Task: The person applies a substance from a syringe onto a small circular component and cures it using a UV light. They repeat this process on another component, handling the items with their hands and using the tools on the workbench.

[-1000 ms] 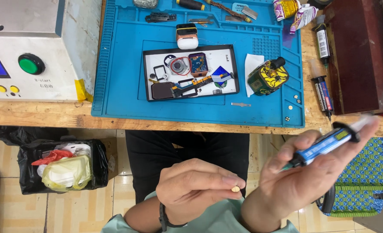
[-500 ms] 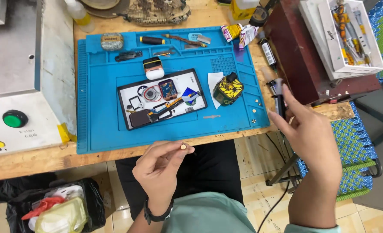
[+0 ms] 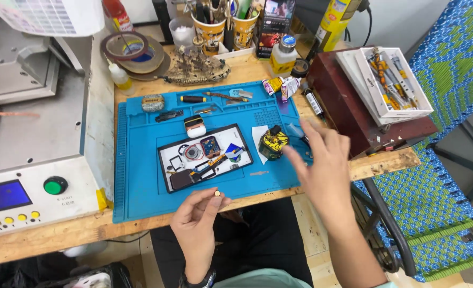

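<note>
Left hand (image 3: 198, 217) sits low at the near edge of the bench, thumb and fingertips pinched together on a tiny round part (image 3: 217, 193), right at the front lip of the blue work mat (image 3: 140, 186). Right hand (image 3: 322, 165) is out over the mat's right edge, fingers spread and holding nothing, a bit blurred so the fingertips are hard to read. Just left of it sits a small yellow-and-black device (image 3: 273, 143) on a white scrap. Mid-mat there's a black-rimmed tray (image 3: 204, 157) full of little loose parts, too small to tell apart. A dark red box (image 3: 354, 114) with a white bin of tools (image 3: 394, 80) on top crowds the right side. On the left a grey machine (image 3: 34, 160) with a green button is cut off by the frame. Wooden bench, cluttered back row of cups and tape rolls, woven blue-green chair (image 3: 450, 133) beside it.
</note>
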